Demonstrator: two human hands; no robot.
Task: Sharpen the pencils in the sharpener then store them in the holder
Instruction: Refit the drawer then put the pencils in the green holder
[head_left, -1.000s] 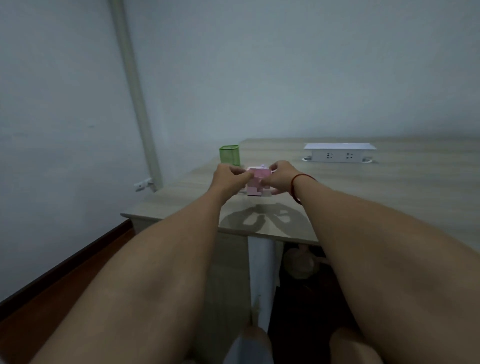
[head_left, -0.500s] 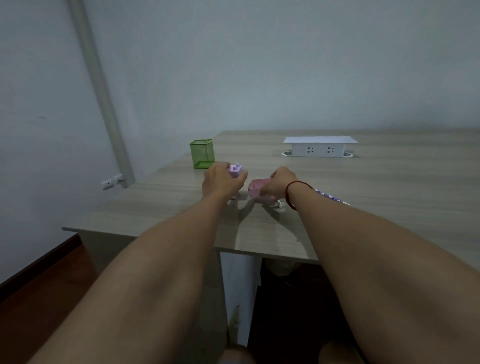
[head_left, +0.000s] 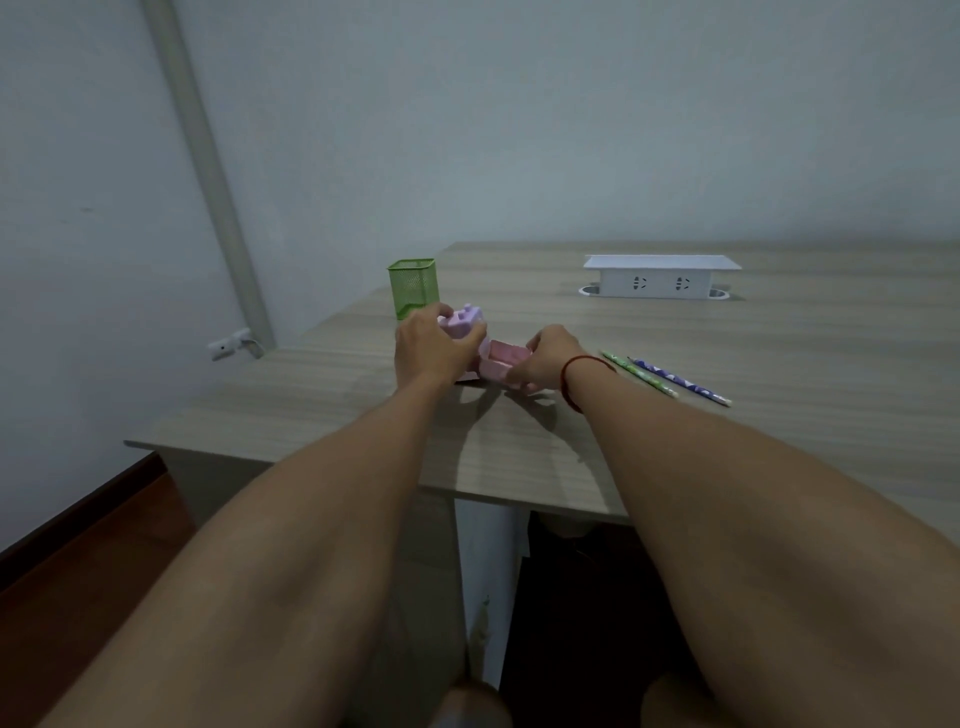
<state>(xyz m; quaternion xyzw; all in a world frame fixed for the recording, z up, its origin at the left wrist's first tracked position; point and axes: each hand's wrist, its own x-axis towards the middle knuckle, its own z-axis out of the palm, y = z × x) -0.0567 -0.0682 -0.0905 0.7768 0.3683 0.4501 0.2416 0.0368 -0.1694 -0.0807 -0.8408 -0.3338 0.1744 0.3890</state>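
My left hand (head_left: 434, 345) grips the lilac upper part of the sharpener (head_left: 464, 322), lifted a little off the wooden table (head_left: 727, 364). Close to its right, my right hand (head_left: 548, 361) holds the sharpener's pink open tray (head_left: 501, 361), which rests on the table. A green mesh holder (head_left: 412, 287) stands upright just behind my left hand; I cannot see inside it. Two patterned pencils, one green (head_left: 640, 373) and one blue (head_left: 679, 381), lie side by side on the table to the right of my right wrist.
A white power socket block (head_left: 657, 275) sits at the back of the table. The table's near edge runs just below my forearms and its left corner is at the lower left. A wall with a pipe (head_left: 208, 171) stands to the left.
The sharpener, held together in both hands a second ago, has come apart: the lilac part went left with my left hand, the pink tray stays in my right. The view widened and shows the pencils.
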